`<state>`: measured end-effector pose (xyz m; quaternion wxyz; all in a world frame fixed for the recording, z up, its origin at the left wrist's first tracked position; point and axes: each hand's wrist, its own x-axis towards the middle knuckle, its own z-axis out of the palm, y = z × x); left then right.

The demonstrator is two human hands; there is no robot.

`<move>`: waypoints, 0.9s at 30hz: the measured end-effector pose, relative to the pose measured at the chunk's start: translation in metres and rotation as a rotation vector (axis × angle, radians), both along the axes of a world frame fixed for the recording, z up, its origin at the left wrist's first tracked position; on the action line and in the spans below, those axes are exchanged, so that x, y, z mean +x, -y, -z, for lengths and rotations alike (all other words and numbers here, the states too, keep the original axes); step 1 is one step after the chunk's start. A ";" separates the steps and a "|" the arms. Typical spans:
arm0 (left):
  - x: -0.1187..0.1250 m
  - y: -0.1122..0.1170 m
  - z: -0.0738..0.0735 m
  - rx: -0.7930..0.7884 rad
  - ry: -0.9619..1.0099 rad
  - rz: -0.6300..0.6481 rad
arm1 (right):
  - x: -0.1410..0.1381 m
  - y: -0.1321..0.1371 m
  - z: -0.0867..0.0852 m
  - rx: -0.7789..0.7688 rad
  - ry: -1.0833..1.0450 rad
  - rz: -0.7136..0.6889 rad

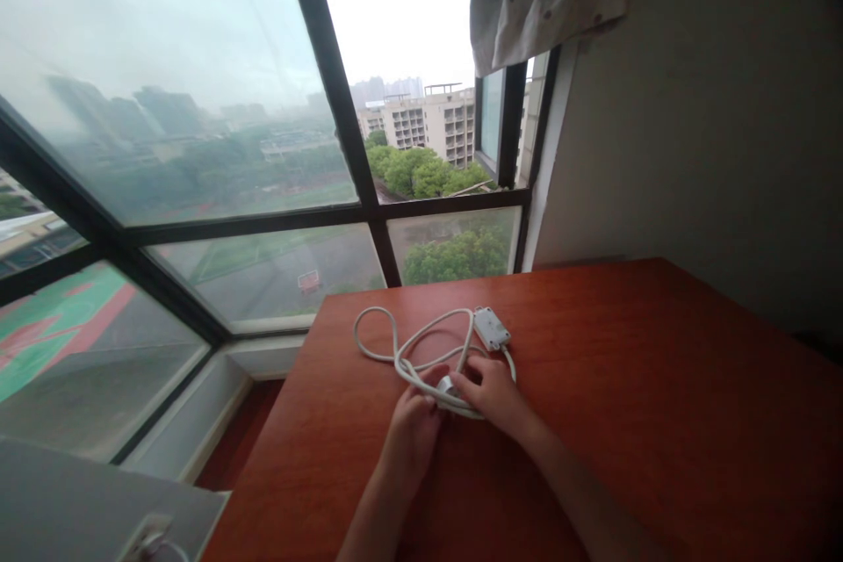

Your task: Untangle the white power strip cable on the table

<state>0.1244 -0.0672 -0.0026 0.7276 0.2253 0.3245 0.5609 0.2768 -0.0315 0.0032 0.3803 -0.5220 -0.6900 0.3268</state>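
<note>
A white cable (375,356) lies in loose loops on the reddish-brown table (593,351). One end runs into a small white rectangular box (492,329) that rests on the tabletop beyond my hands. My left hand (414,421) is closed around a bundle of the cable near a white plug-like piece (448,385). Just to its right, my right hand (491,391) pinches the cable beside that piece, thumb and fingertips together. The fingers partly hide the piece, so its exact shape is unclear.
Dark-framed windows (369,211) rise behind the table, with one pane swung outward. A spotted curtain (546,0) hangs at the upper right, next to a grey wall (691,123). Low at the left is a wall outlet (148,536) with something white plugged in.
</note>
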 end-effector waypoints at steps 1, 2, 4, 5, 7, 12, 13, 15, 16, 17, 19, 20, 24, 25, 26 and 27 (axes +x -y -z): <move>-0.002 0.001 -0.004 -0.025 0.042 -0.014 | 0.000 0.000 0.000 -0.008 -0.066 0.006; -0.005 0.002 -0.006 -0.057 0.064 -0.034 | 0.001 -0.001 0.000 -0.026 -0.143 0.015; -0.008 0.005 -0.008 -0.128 0.038 -0.070 | 0.004 -0.002 -0.003 -0.071 -0.338 0.041; -0.010 0.007 -0.006 -0.151 -0.009 -0.082 | 0.006 -0.003 -0.004 -0.095 -0.445 0.058; -0.012 0.010 -0.002 -0.161 -0.136 -0.089 | 0.011 -0.006 -0.006 -0.141 -0.661 0.105; -0.017 0.012 0.009 -0.075 -0.576 0.029 | 0.024 -0.016 -0.007 -0.280 -1.091 0.186; -0.019 0.012 0.010 -0.043 -0.681 0.068 | 0.026 -0.017 -0.008 -0.298 -1.127 0.188; -0.024 0.014 0.008 0.032 -0.858 0.145 | 0.030 -0.016 -0.010 -0.315 -1.140 0.170; -0.027 0.015 0.006 0.073 -0.932 0.173 | 0.032 -0.015 -0.012 -0.318 -1.125 0.151; -0.031 0.016 0.004 0.114 -1.005 0.193 | 0.033 -0.013 -0.015 -0.318 -1.101 0.130; -0.038 0.019 -0.002 0.182 -1.166 0.192 | 0.038 -0.009 -0.021 -0.311 -1.021 0.098; -0.041 0.020 -0.005 0.214 -1.241 0.175 | 0.041 -0.005 -0.025 -0.307 -0.966 0.088; -0.047 0.023 -0.015 0.330 -1.370 0.090 | 0.058 0.010 -0.047 -0.283 -0.696 0.043; -0.046 0.023 -0.016 0.348 -1.373 0.068 | 0.063 0.015 -0.054 -0.259 -0.650 0.054; -0.045 0.023 -0.016 0.350 -1.376 0.038 | 0.070 0.021 -0.062 -0.222 -0.625 0.080; -0.044 0.021 -0.016 0.338 -1.382 0.001 | 0.077 0.028 -0.069 -0.183 -0.614 0.112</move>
